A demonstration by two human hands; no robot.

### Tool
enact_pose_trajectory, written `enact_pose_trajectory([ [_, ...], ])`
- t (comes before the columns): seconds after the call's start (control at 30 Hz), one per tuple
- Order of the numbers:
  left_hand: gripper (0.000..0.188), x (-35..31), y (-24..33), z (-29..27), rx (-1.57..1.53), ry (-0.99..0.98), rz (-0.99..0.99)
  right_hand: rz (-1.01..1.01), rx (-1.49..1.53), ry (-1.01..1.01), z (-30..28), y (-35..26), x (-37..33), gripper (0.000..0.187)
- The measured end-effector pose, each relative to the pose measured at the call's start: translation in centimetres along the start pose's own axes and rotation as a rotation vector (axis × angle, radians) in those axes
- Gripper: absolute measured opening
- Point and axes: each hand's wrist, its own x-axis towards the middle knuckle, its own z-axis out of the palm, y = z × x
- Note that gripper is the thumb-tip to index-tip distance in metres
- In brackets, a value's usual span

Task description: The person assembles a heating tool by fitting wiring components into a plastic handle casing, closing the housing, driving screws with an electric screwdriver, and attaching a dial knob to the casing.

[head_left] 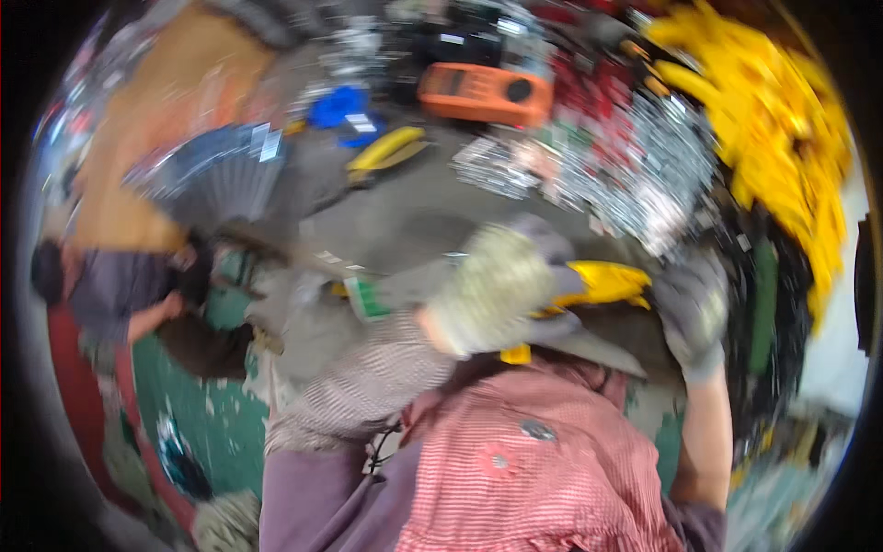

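Observation:
Both of my hands wear pale grey work gloves and are blurred by motion. My left hand (497, 285), in front of my body, is closed around a yellow plastic-looking piece (607, 279), whose narrow end points right. Just beyond that end is my right hand (694, 304), below the heap of small clear packets (644, 166); its fingers are smeared, so I cannot make out whether it holds anything. A yellow and dark curved piece (386, 152) lies farther off on the grey work surface (368, 216).
An orange device with a black dial (487, 94) lies at the back. Yellow pieces (754, 110) are heaped far right, beside dark wrapped goods (763, 294). A blue object (340, 109) and clear bags (216, 170) lie left. Another person (120, 290) is at the far left.

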Motion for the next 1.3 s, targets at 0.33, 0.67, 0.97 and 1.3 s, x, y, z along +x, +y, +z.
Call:
enact_pose_trajectory([
  [0.33, 0.029, -0.4, 1.1, -1.4, 0.109, -0.117, 0.020, -0.025, 0.241, 0.013, 0.5, -0.3, -0.7, 0.032],
  [0.67, 0.013, -0.7, 0.2, -0.8, 0.092, 0.028, 0.086, 0.312, 0.586, -0.063, 0.0, -2.1, 1.8, 0.029],
  [0.97, 0.014, -1.2, 0.7, 0.0, -0.046, 0.158, 0.052, 0.576, 0.557, -0.117, 1.3, -3.7, 2.4, 0.023],
  [1.3, 0.029, -0.8, 0.0, 1.0, -0.089, 0.289, 0.098, 0.290, 0.401, -0.290, -0.3, -3.1, 4.5, 0.027],
])
